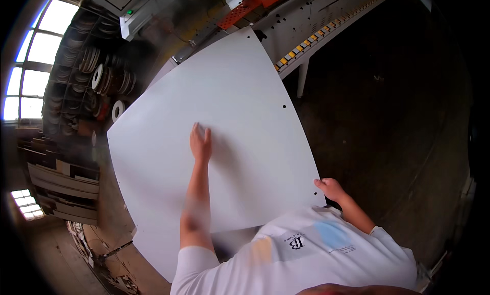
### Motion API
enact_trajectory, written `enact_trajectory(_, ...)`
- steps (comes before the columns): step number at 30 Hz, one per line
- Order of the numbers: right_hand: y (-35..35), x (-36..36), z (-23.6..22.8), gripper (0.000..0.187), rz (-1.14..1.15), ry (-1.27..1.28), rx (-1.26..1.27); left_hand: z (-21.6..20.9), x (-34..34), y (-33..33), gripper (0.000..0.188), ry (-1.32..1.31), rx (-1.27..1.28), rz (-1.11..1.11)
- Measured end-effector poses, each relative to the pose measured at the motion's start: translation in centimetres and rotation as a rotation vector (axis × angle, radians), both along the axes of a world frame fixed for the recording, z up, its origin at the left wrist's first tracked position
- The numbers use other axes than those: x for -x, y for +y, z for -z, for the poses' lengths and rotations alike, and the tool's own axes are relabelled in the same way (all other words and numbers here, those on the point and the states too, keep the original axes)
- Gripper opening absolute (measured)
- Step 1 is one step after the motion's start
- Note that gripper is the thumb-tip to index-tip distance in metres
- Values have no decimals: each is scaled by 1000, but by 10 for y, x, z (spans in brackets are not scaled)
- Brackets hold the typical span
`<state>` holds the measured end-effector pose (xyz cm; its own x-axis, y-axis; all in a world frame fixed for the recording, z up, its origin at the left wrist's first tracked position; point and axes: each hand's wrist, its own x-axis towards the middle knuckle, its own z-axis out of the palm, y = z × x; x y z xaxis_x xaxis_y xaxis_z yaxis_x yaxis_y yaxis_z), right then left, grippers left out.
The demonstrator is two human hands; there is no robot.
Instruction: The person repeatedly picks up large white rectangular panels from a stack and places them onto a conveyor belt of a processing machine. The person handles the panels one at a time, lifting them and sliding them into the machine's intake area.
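A large white panel fills the middle of the head view, with several small dark holes along its right edge. Over its face, near the middle, is my left hand, fingers stretched out and thumb apart, holding nothing. The hand casts a soft shadow on the panel; whether it touches the surface I cannot tell. At the panel's near right corner my right hand is closed on the edge, thumb on top and the other fingers partly hidden.
Another white board shows below the panel at lower left. Beyond the far edge stands a machine with a row of yellow and grey rollers. Racks of coiled strips and stacked boards stand on the left.
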<state>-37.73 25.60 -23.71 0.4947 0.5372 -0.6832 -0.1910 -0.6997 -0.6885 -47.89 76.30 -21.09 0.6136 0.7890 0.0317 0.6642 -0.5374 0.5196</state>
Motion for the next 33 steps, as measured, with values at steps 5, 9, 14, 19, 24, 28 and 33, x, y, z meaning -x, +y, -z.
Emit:
enact_trajectory(5, 5, -40, -16, 53, -346, 94, 121, 34, -158, 45, 64, 247, -352, 136)
enact_trajectory(9, 20, -80, -30, 56, -557, 159, 128, 26, -205, 46, 64, 231, -438, 204)
enact_trajectory(14, 123, -183, -31, 25, -62, -138, -224, 31, -198, 52, 63, 233, -472, 201)
enact_trajectory(19, 283, -326, -20, 30, -30, -565, -410, 24, -198, 53, 61, 229, -478, 195)
enact_trajectory(24, 405, -416, 2, 37, 172, -378, -371, 22, -201, 52, 61, 207, -468, 203)
enact_trajectory(28, 447, -427, 29, 31, 303, -47, -498, 18, -198, 50, 57, 193, -469, 199)
enact_trajectory(33, 454, -426, 25, 28, 298, -160, -457, 18, -198, 52, 58, 206, -463, 200)
